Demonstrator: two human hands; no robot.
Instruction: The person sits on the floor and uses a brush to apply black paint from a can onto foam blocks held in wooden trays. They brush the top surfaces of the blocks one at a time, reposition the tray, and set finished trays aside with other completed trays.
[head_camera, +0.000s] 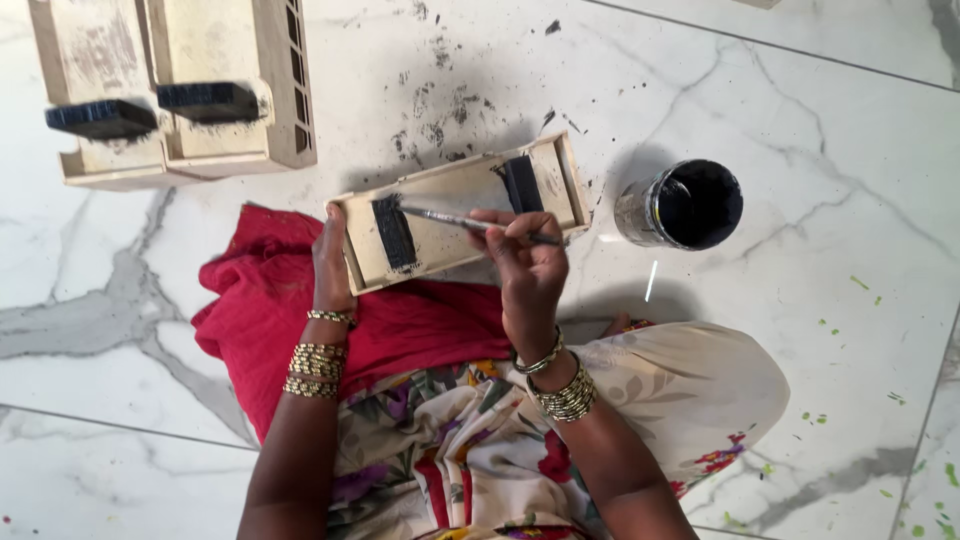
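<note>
A pale wooden tray-like piece (455, 188) lies on the marble floor in front of my knees, with two black-painted blocks on it. My left hand (331, 262) grips its left end. My right hand (527, 260) holds a thin paintbrush (450, 219) whose bristles touch the left black block (394, 233). The second black block (521, 183) sits near the tray's right end. An open tin of black paint (682, 206) stands on the floor just right of the tray.
Two similar wooden pieces (215, 90) with black blocks lie at the upper left. A red cloth (260, 300) covers my lap and the floor at left. Black paint specks (430, 110) dot the marble above the tray.
</note>
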